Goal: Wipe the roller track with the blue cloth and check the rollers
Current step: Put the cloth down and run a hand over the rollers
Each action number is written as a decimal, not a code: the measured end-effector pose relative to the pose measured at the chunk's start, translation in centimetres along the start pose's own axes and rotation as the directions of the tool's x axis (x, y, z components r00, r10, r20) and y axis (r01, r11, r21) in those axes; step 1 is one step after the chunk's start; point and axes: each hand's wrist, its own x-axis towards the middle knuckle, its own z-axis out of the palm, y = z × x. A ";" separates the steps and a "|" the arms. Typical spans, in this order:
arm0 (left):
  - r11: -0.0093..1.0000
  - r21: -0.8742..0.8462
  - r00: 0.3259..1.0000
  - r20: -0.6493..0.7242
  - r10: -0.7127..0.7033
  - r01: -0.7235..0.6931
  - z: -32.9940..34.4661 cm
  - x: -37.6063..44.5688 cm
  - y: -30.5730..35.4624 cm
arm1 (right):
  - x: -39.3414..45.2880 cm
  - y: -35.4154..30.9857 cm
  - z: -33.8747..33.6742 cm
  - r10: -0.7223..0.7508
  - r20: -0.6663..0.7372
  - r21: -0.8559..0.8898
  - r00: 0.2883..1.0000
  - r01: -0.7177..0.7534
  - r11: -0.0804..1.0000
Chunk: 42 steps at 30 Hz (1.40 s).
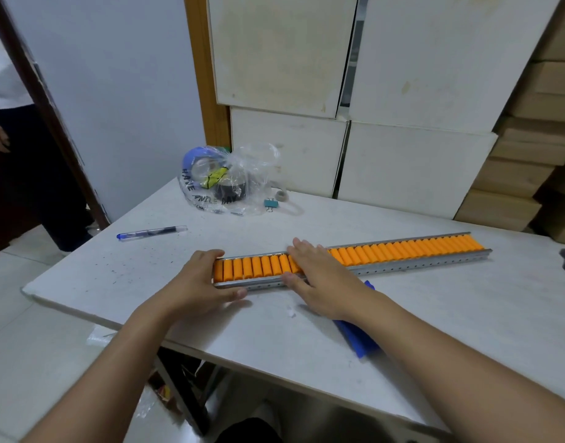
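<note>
Checking the rollers looks like the step in hand, since my right hand point(319, 276) lies flat and open across the roller track point(370, 260), palm down on the orange rollers point(402, 249), grasping nothing. My left hand point(204, 282) is cupped around the track's near-left end, thumb along the front rail and fingers over the end, steadying it rather than lifting it.

The track rests on the white table point(274, 330) with its long axis running from that left end away to the right and slightly back. Most of its length lies to the right of my right hand, so any sweep along the rollers has to travel that way, and the right hand is the nearer one for it while the left anchors the end.

The blue cloth point(358, 340) is not in either hand. It lies on the table just in front of the track, partly hidden under my right forearm. I judge that wiping would call for the right hand to drop back and pick it up first.

Farther behind the track sit a pen point(152, 233), a clear plastic bag point(227, 183) of tape rolls and a small binder clip point(270, 204), all well apart from it.
</note>
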 end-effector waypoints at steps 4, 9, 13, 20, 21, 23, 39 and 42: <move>0.997 -0.056 0.990 -0.136 0.046 -0.054 1.2 -0.2 0.1 | 0.2 -0.4 0.3 -0.030 0.055 -0.037 0.998 0.032 0.999; 0.993 -0.089 0.981 -0.188 0.054 -0.072 1.6 -0.2 -0.9 | -0.9 1.9 -0.4 0.040 0.039 -0.026 0.998 -0.039 0.999; 0.992 -0.111 0.979 -0.199 0.041 -0.064 1.6 -0.1 -1.0 | -2.2 4.6 -1.1 0.123 0.008 -0.052 0.992 -0.123 0.991; 0.990 -0.124 0.978 -0.202 0.047 -0.073 1.8 -0.1 -0.9 | -4.5 8.5 -1.6 0.273 -0.062 -0.059 0.960 -0.277 0.959; 0.989 -0.124 0.978 -0.204 0.051 -0.077 1.8 0.0 -0.9 | -4.6 8.8 -1.7 0.293 -0.075 -0.049 0.953 -0.297 0.954; 0.989 -0.123 0.977 -0.205 0.054 -0.080 1.8 0.1 -1.0 | -4.7 8.8 -1.7 0.335 -0.094 -0.016 0.937 -0.338 0.941; 0.992 -0.105 0.981 -0.190 0.045 -0.066 1.9 0.1 -1.1 | -1.4 3.2 -0.4 0.072 -0.017 -0.006 0.997 -0.073 0.997; 0.994 -0.092 0.982 -0.180 0.049 -0.066 1.9 0.0 -0.9 | -2.7 5.3 -1.6 0.153 -0.046 -0.021 0.987 -0.155 0.988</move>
